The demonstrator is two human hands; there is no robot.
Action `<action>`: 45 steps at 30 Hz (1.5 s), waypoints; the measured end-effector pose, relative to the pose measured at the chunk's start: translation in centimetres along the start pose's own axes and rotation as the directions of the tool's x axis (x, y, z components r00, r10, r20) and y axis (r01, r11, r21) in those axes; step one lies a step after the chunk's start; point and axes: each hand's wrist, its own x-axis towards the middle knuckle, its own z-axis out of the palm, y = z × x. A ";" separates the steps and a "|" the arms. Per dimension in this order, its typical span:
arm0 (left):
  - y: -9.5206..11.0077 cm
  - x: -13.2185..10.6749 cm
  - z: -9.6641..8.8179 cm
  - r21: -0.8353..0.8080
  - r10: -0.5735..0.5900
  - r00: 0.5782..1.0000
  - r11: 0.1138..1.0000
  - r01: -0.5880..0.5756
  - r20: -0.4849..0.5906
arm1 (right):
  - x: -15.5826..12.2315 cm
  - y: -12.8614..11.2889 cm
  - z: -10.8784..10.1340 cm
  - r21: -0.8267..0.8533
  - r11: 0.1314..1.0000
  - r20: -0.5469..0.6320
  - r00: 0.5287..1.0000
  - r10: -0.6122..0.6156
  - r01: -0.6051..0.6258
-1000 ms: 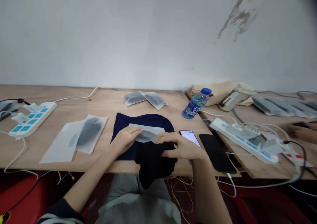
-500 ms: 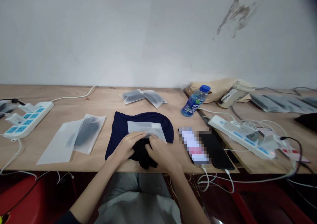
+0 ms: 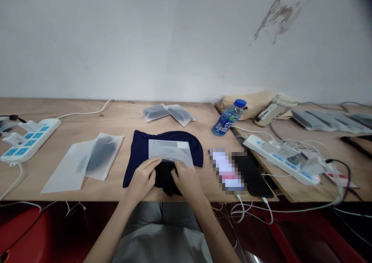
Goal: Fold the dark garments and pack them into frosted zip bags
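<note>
A frosted plastic bag [image 3: 170,149] lies on a navy-blue cloth [image 3: 137,154] with a curved right side, its mouth facing me. At that mouth is a bunched black cloth [image 3: 167,177], its near end hanging close to the table edge. My left hand [image 3: 144,177] is closed at the left corner of the mouth, fingertips on the bag's edge and thumb beside the black cloth. On the other side, my right hand [image 3: 186,175] is closed with its thumb against the black cloth and fingers at the bag's edge. How far the cloth reaches inside is hidden.
Left lie a frosted bag [image 3: 69,166] and a filled one [image 3: 104,156]; two filled bags [image 3: 180,115] lie behind. To the right are two phones [image 3: 252,175], a blue-capped bottle [image 3: 228,119], a coffee cup [image 3: 273,109] and a power strip [image 3: 279,158]. Another power strip [image 3: 31,139] stands far left.
My left hand has drawn back slightly towards me and left, its fingers no longer stretched over the bag's mouth. More of the bag and of the black cloth shows between my hands.
</note>
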 end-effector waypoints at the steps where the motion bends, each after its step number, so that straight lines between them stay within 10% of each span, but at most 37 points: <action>1: 0.4 0.0 0.1 -0.013 -0.024 1.000 1.000 0.023 -0.015 | 0.0 0.1 0.1 0.014 1.000 -0.014 1.000 0.004 -0.004; 18: 0.3 0.8 2.3 0.036 -0.238 0.960 0.969 0.246 -0.148 | -1.7 3.2 3.3 0.499 0.806 -0.464 0.883 -0.063 0.320; 25: -1.0 0.8 2.5 0.075 -0.138 0.990 0.987 0.139 -0.017 | -1.6 4.3 3.6 0.445 0.880 -0.492 0.866 0.086 0.165; 33: -1.1 1.0 3.0 -0.012 -0.091 0.989 0.996 0.090 -0.118 | 0.2 6.3 2.1 0.405 0.907 -0.263 0.965 -0.004 0.114; 45: -0.3 1.6 3.5 -0.007 -0.097 0.990 0.995 0.097 -0.102 | 2.6 2.9 2.8 0.302 0.930 -0.368 0.874 0.317 -0.210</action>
